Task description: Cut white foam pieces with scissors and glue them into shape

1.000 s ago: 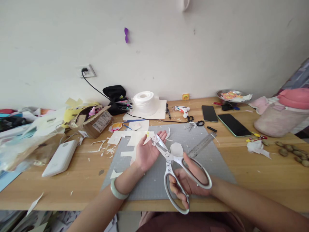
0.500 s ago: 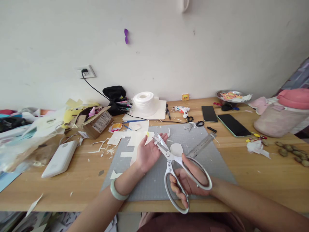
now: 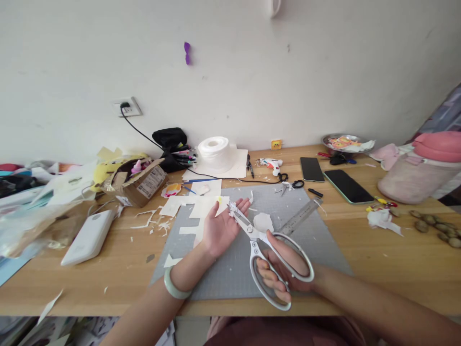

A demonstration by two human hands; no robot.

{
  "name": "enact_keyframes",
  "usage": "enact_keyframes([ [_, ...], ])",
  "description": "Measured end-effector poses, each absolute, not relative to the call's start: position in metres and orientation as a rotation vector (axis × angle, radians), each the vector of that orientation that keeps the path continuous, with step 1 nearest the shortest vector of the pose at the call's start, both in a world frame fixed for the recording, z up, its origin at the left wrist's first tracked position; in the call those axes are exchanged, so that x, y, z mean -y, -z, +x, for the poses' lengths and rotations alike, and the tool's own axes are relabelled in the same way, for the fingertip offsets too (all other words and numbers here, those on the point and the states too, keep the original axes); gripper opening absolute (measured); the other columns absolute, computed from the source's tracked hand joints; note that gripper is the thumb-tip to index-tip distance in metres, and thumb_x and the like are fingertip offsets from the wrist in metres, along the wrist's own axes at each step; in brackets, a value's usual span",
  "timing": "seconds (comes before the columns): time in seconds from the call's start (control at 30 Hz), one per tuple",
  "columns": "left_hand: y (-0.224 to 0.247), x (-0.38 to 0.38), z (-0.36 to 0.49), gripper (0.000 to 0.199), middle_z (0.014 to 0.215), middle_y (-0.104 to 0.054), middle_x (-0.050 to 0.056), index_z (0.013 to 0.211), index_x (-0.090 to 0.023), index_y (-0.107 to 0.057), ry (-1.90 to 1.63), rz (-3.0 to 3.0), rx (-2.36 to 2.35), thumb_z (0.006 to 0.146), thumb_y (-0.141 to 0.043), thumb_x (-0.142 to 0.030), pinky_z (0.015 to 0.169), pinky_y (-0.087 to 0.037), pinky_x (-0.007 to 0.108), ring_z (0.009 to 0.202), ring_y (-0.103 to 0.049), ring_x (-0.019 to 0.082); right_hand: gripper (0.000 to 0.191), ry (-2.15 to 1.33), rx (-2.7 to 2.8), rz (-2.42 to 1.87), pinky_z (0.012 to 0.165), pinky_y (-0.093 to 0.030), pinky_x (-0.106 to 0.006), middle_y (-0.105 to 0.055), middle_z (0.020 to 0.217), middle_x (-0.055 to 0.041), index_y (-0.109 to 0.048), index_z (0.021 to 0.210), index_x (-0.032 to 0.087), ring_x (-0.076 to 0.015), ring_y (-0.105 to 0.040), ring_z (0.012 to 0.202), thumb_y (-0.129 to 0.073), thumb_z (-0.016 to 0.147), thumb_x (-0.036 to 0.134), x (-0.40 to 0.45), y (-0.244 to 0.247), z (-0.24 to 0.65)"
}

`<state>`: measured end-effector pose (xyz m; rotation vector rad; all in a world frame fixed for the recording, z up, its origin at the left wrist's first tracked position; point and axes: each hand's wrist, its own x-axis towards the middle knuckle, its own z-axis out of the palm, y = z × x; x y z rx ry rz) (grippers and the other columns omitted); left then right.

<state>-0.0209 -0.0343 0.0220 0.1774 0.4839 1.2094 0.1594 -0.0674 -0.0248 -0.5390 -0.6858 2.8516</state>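
Observation:
My right hand [image 3: 283, 269] has its thumb and fingers through the handles of large white-grey scissors [image 3: 254, 234]. The blades point up and left over my left hand [image 3: 221, 230], which is palm up with fingers spread. Small white scraps [image 3: 232, 209] are at the blade tips, above the left palm; whether the palm bears them I cannot tell. A rounded white paper piece [image 3: 263, 222] lies on the grey cutting mat [image 3: 234, 278], just beyond the scissors. Cut white paper [image 3: 205, 207] lies partly behind my left hand.
A metal ruler [image 3: 298, 217] lies on the mat's right side. Two phones [image 3: 311, 169], a glue gun [image 3: 275, 166] and small black-handled scissors [image 3: 288, 184] lie behind. A white roll [image 3: 215, 154], a cardboard box [image 3: 142, 182] and a white power bank [image 3: 89, 236] stand or lie leftward.
The large scissors have closed partway: their handles are nearer together and the blades narrower apart. My left hand stays almost in place, palm up.

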Motion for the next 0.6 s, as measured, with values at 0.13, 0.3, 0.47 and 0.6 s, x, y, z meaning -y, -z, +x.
enact_keyframes([
  [0.13, -0.0206, 0.0343, -0.0218, 0.062, 0.127, -0.053, 0.024, 0.136, 0.003, -0.030, -1.198, 0.164, -0.482, 0.090, -0.033, -0.040, 0.095, -0.044, 0.035, 0.118, -0.052, 0.027, 0.079, -2.858, 0.683, -0.570, 0.027, -0.032, -0.018, -0.045, 0.045, 0.0017, -0.046, 0.066, 0.016, -0.0088, -0.041, 0.032, 0.002, 0.075, 0.078, 0.0665, 0.0246, 0.1594],
  [0.3, -0.0198, 0.0343, -0.0223, 0.058, 0.125, -0.055, 0.024, 0.134, -0.001, -0.035, -1.203, 0.175, -0.494, 0.089, -0.035, -0.038, 0.095, -0.044, 0.038, 0.115, -0.054, 0.027, 0.078, -2.862, 0.695, -0.523, 0.026, -0.029, -0.017, -0.043, 0.044, 0.0025, -0.044, 0.064, 0.016, -0.0081, -0.039, 0.031, -0.001, 0.073, 0.080, 0.0679, 0.0245, 0.1583],
  [0.47, -0.0174, 0.0330, -0.0230, 0.057, 0.122, -0.056, 0.026, 0.129, 0.001, -0.039, -1.202, 0.159, -0.512, 0.089, -0.035, -0.039, 0.092, -0.046, 0.037, 0.114, -0.055, 0.028, 0.073, -2.861, 0.596, -0.532, 0.022, -0.029, -0.017, -0.039, 0.041, 0.0042, -0.043, 0.062, 0.017, -0.0069, -0.031, 0.028, -0.007, 0.076, 0.079, 0.0672, 0.0243, 0.1588],
  [0.6, -0.0160, 0.0322, -0.0238, 0.058, 0.123, -0.055, 0.027, 0.130, 0.003, -0.038, -1.207, 0.143, -0.508, 0.090, -0.034, -0.039, 0.090, -0.048, 0.036, 0.115, -0.054, 0.028, 0.075, -2.922, 0.484, -0.496, 0.023, -0.033, -0.018, -0.039, 0.040, 0.0041, -0.045, 0.061, 0.016, -0.0066, -0.030, 0.028, -0.004, 0.077, 0.077, 0.0625, 0.0219, 0.1618],
])
